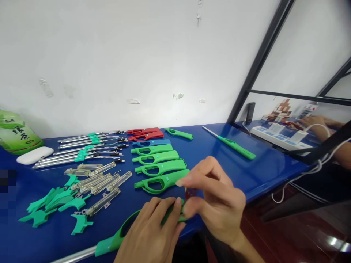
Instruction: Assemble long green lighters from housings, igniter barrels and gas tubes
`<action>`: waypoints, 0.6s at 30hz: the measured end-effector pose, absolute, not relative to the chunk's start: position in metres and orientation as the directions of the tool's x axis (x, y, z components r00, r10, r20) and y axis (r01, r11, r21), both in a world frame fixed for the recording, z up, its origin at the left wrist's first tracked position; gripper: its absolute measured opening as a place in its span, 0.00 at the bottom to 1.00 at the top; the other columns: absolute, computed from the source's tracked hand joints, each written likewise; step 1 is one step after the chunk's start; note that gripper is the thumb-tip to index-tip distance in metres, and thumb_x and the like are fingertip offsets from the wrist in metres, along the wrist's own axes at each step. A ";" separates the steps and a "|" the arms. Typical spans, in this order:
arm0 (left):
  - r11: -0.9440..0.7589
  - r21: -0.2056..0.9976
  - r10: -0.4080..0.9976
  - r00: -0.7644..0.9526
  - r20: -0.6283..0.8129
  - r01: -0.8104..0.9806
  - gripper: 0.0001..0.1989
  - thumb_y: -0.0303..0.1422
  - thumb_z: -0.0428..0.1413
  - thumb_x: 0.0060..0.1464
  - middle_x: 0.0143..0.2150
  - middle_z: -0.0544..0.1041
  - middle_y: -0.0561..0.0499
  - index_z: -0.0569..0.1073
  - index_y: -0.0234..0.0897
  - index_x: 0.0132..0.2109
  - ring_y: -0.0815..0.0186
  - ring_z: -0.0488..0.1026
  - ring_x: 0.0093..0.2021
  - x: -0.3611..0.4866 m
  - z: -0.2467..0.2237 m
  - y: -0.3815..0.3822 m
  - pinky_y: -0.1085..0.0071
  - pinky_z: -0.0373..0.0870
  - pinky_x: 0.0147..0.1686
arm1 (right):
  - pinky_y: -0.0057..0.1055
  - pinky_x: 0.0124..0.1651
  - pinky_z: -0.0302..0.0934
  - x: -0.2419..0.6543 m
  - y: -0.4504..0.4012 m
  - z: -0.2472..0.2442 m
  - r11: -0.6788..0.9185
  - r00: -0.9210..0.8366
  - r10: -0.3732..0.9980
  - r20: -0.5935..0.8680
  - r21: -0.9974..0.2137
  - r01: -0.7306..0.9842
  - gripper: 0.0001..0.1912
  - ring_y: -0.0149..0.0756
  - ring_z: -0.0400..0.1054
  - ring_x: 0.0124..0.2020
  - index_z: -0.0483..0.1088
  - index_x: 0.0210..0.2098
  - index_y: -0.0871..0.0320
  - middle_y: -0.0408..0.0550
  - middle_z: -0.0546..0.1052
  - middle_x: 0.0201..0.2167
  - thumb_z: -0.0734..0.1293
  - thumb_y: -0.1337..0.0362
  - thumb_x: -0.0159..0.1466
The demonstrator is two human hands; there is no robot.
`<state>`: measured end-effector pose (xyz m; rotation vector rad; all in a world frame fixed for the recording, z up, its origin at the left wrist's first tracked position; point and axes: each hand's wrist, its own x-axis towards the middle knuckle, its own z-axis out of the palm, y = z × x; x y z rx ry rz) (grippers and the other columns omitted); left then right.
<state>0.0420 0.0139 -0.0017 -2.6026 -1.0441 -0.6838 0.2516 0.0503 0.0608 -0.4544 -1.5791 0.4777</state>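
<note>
At the front edge of the blue table, my left hand (153,230) presses over the body of a green lighter (116,237), whose silver tube points to the lower left. My right hand (219,201) is at the lighter's right end, thumb and fingers closed around a small dark red item (191,192) that is mostly hidden. Beyond both hands lies a column of green casings (161,168), with a blue casing (150,142) and red casings (145,136) farther back.
Silver tubes with wires (82,146), clear cartridges (101,182) and teal trigger pieces (55,201) lie left. A finished-looking green lighter (237,148) lies right, near a black metal frame (257,58). Another person's hand (315,121) shows beyond the frame, near a power strip (282,138).
</note>
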 end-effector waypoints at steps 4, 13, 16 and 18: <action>-0.709 -0.079 0.573 0.638 0.514 0.701 0.23 0.35 0.47 0.85 0.67 0.86 0.50 0.72 0.40 0.77 0.53 0.87 0.61 0.040 -0.009 0.012 0.55 0.90 0.59 | 0.33 0.44 0.81 0.256 0.053 0.068 0.756 -0.184 0.633 0.752 -0.652 -0.058 0.14 0.39 0.84 0.48 0.88 0.59 0.41 0.48 0.88 0.51 0.69 0.60 0.85; -0.696 -0.124 0.571 0.650 0.501 0.707 0.24 0.35 0.49 0.84 0.69 0.86 0.49 0.71 0.40 0.79 0.51 0.88 0.62 0.038 -0.013 0.012 0.54 0.91 0.58 | 0.31 0.46 0.78 0.265 0.045 0.067 0.813 -0.109 0.583 0.805 -0.575 0.095 0.10 0.37 0.79 0.45 0.88 0.59 0.43 0.45 0.86 0.46 0.74 0.57 0.82; -0.691 -0.111 0.570 0.633 0.524 0.715 0.23 0.35 0.48 0.84 0.68 0.86 0.49 0.73 0.41 0.78 0.52 0.88 0.62 0.039 -0.014 0.013 0.54 0.91 0.58 | 0.31 0.48 0.79 0.266 0.044 0.069 0.775 -0.204 0.620 0.758 -0.632 0.009 0.19 0.36 0.83 0.49 0.85 0.64 0.41 0.45 0.89 0.54 0.66 0.66 0.86; -0.697 -0.128 0.559 0.646 0.520 0.706 0.23 0.34 0.49 0.83 0.70 0.85 0.49 0.74 0.42 0.77 0.51 0.87 0.64 0.038 -0.016 0.014 0.52 0.90 0.60 | 0.29 0.47 0.79 0.264 0.046 0.068 0.767 -0.150 0.632 0.760 -0.642 -0.023 0.20 0.34 0.83 0.45 0.85 0.64 0.40 0.41 0.89 0.48 0.71 0.71 0.82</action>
